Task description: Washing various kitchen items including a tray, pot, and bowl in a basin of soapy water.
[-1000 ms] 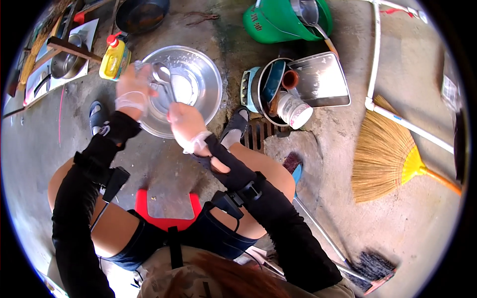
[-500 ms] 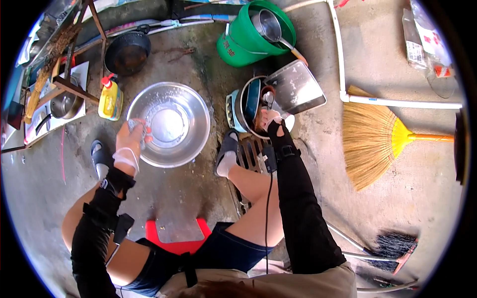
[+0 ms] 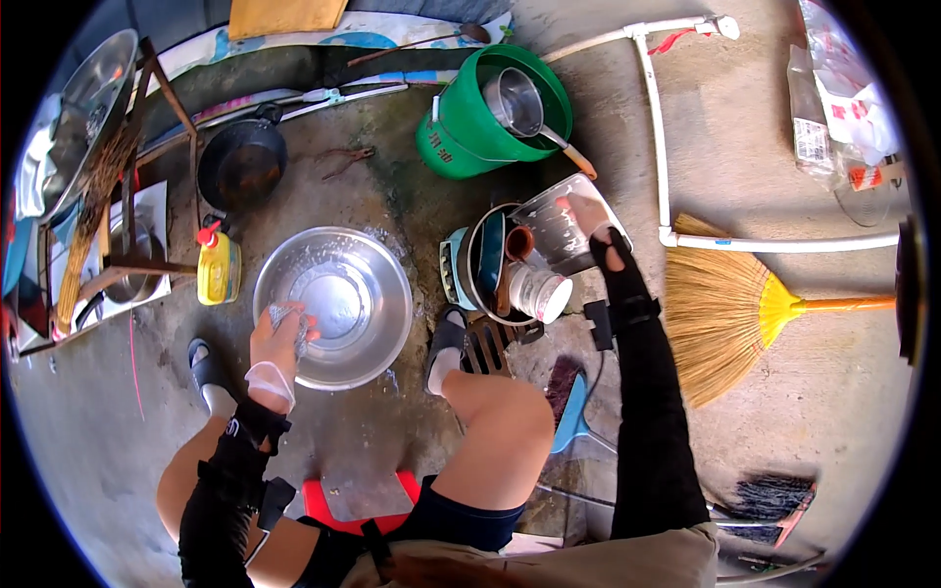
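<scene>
My left hand, in a clear glove, is closed on a grey scrubbing pad over the near left of a wide steel basin. Right of the basin stands a pot packed with a blue dish, a brown cup and a white tub. My right hand, also gloved, reaches over a rectangular metal tray beside that pot; its fingers look apart, fingertips at the tray, with no spoon visible in them. A yellow bottle with a red top is left of the basin.
A green bucket holds a saucepan. A black pan and wooden rack are at left. A white pipe, straw broom and blue brush lie at right, a drain grate below the pot.
My right hand has moved right from the basin with spoons, via the pot, to the tray; the spoons are no longer visible in it. My left hand stays at the basin. The view has shifted.
</scene>
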Demonstrator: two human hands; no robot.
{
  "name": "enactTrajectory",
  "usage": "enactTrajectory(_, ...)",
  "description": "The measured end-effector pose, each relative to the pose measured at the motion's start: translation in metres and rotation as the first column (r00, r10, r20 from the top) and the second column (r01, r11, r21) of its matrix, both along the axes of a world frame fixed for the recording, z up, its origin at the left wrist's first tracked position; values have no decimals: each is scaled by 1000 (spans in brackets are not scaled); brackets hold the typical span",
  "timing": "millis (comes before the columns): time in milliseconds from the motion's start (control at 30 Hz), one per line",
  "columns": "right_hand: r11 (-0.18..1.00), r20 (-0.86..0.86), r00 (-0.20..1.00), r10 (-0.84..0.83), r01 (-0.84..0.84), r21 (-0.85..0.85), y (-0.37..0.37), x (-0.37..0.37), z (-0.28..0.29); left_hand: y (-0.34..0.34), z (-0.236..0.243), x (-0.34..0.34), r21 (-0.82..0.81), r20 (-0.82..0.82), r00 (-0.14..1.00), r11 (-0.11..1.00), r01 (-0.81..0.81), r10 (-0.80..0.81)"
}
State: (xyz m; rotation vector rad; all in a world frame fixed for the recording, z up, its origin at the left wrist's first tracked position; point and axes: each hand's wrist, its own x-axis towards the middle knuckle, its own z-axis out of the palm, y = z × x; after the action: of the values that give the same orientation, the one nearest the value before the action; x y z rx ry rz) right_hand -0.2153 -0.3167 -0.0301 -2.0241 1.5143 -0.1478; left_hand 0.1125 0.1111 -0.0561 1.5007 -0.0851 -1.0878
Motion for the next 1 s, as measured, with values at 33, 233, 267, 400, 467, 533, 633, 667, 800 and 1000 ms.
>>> enactTrajectory(33, 995, -143, 990, 7, -21, -101, -16, -6, 37, -8, 1, -3, -19, -17, 1000, 1000, 8, -8)
enactTrajectory(233, 946, -393, 918, -56, -77, -315, -95, -1, 78, -15, -32, -8, 45, -81, 997, 999, 0, 4)
enactTrajectory(267, 879, -433, 900, -46, -169, -445, -107, -5, 66, -13, -41, -8, 33, -98, 995, 999, -9, 13)
enactTrajectory(400, 871, -390, 917, -90, -118, -477, -136, 1, 31, -25, -38, -5, 80, -152, 988, 997, -4, 16)
enactTrajectory(467, 881, -393, 916, -82, -118, -458, -141, 7, 28, -28, -43, -2, 107, -176, 984, 994, -9, 27)
enactTrajectory(533, 871, -395, 916, -76, -131, -473, -158, 1, 32, -37, -46, -3, 55, -171, 985, 998, 9, 0)
enactTrajectory(633, 843, -400, 915, -58, -170, -510, -171, 20, 56, -50, -37, -1, 106, -170, 985, 994, 25, -6)
enactTrajectory(667, 831, -393, 918, -44, -185, -525, -175, 30, 69, -53, -33, 0, 132, -164, 986, 990, 41, -19)
enactTrajectory(800, 708, -345, 939, 5, -247, -662, -191, 45, 107, -55, -38, -5, 112, -170, 985, 992, 50, -30)
enactTrajectory(1000, 976, -479, 878, 15, -117, -184, -191, 39, 46, -35, -39, 1, 132, -103, 995, 991, 1, 12)
